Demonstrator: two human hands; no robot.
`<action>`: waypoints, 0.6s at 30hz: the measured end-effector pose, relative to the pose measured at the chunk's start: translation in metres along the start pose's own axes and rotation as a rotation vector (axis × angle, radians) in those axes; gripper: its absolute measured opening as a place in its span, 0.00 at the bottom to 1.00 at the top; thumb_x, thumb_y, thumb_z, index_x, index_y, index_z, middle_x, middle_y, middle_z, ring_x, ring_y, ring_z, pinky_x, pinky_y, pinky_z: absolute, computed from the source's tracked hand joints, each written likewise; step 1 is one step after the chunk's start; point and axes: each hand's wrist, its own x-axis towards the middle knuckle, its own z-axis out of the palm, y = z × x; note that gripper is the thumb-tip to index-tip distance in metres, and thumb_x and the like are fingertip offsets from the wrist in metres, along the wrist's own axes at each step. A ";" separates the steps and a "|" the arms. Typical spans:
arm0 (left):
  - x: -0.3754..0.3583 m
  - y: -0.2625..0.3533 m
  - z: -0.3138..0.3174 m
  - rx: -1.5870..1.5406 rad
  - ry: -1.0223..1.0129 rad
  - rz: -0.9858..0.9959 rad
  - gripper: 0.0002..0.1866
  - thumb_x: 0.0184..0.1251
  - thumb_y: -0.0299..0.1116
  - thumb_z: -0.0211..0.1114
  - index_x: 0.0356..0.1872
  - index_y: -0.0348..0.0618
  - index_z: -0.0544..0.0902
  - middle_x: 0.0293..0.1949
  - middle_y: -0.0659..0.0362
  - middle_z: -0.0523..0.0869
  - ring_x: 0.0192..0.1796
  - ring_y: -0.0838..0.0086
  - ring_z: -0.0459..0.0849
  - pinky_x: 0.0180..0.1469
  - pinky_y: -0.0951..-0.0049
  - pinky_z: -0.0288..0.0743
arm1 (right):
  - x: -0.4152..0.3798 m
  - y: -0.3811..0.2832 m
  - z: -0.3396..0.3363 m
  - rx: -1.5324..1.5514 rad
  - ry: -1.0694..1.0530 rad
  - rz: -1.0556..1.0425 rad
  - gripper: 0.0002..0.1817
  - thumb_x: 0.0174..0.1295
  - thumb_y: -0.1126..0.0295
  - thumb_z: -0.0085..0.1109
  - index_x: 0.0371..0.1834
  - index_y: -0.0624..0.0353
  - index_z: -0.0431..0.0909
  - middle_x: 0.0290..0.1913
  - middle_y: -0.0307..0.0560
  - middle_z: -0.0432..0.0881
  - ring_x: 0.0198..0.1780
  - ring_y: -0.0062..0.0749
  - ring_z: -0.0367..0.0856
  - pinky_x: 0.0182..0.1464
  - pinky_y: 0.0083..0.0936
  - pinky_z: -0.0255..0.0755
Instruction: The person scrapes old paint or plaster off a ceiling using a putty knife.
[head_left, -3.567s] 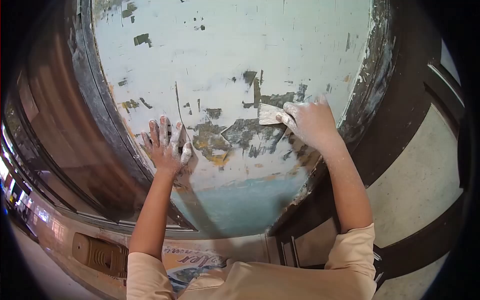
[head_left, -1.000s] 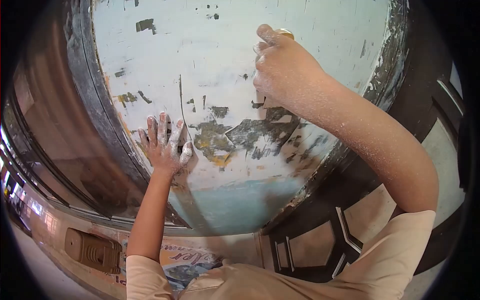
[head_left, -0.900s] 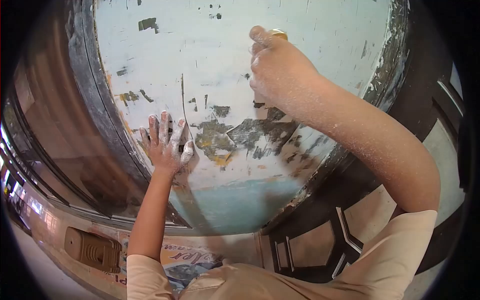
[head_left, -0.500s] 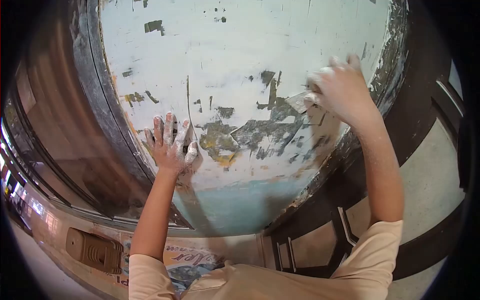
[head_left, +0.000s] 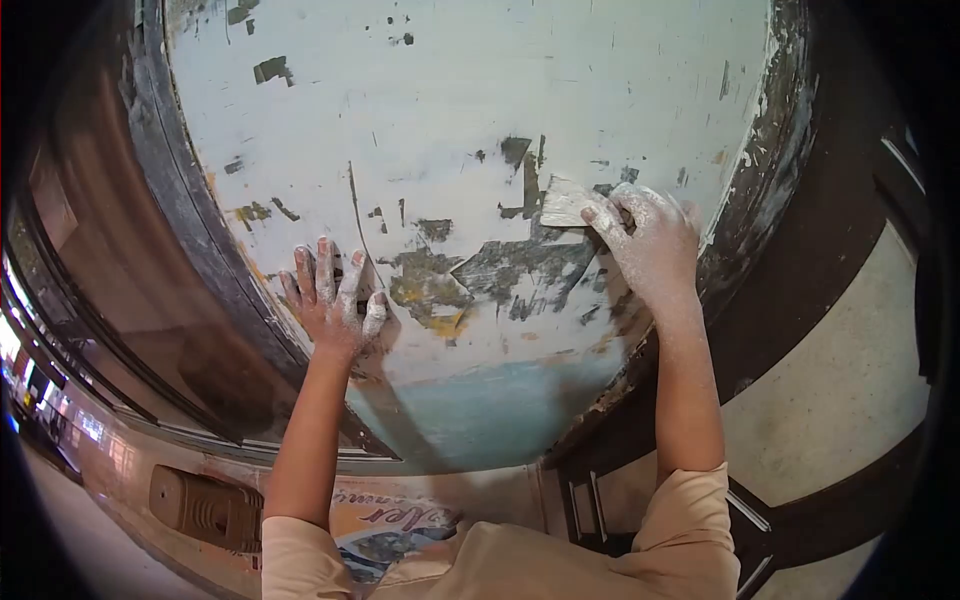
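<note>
My left hand [head_left: 335, 305], dusted white, rests with spread fingers on the lower left of the patchy white wall panel [head_left: 450, 110]. In my right hand [head_left: 650, 235], also coated in white powder, is a scraper [head_left: 567, 203] pinched between thumb and fingers. Its whitish blade points left and lies against the panel, just above a large dark bare patch [head_left: 530, 268]. The scraper's handle is mostly hidden by my fingers. A thin dark crack [head_left: 355, 205] runs down near my left fingertips.
Worn dark frame edges border the panel, one on the left [head_left: 190, 190] and one on the right [head_left: 770, 150]. Below is a pale blue strip [head_left: 470, 415]. A brown plastic stool-like object [head_left: 205, 508] and a printed sheet [head_left: 390, 520] lie low on the left. Dark panelled woodwork [head_left: 800, 310] stands at right.
My right hand has moved left and down with the scraper, its blade now farther left on the panel. My left hand stays in place on the wall. The view has shifted slightly.
</note>
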 end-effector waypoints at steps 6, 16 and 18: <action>0.002 0.002 -0.005 0.025 -0.035 -0.014 0.30 0.60 0.52 0.59 0.64 0.55 0.76 0.72 0.46 0.64 0.74 0.42 0.56 0.73 0.39 0.39 | 0.003 -0.005 0.000 -0.083 0.006 -0.022 0.23 0.61 0.42 0.56 0.37 0.50 0.83 0.36 0.42 0.84 0.45 0.37 0.80 0.53 0.41 0.61; -0.003 0.000 0.003 -0.016 0.002 -0.032 0.29 0.59 0.53 0.60 0.63 0.59 0.77 0.72 0.48 0.65 0.76 0.46 0.53 0.74 0.41 0.32 | 0.005 -0.008 0.001 -0.109 -0.011 0.000 0.24 0.61 0.42 0.55 0.40 0.50 0.84 0.37 0.42 0.84 0.45 0.37 0.80 0.53 0.41 0.61; -0.002 0.001 0.000 -0.025 0.004 -0.031 0.29 0.58 0.52 0.60 0.63 0.59 0.77 0.72 0.48 0.65 0.76 0.45 0.52 0.74 0.41 0.32 | 0.005 -0.009 0.000 -0.126 -0.032 -0.002 0.23 0.61 0.42 0.55 0.40 0.50 0.84 0.37 0.41 0.84 0.45 0.37 0.81 0.52 0.41 0.62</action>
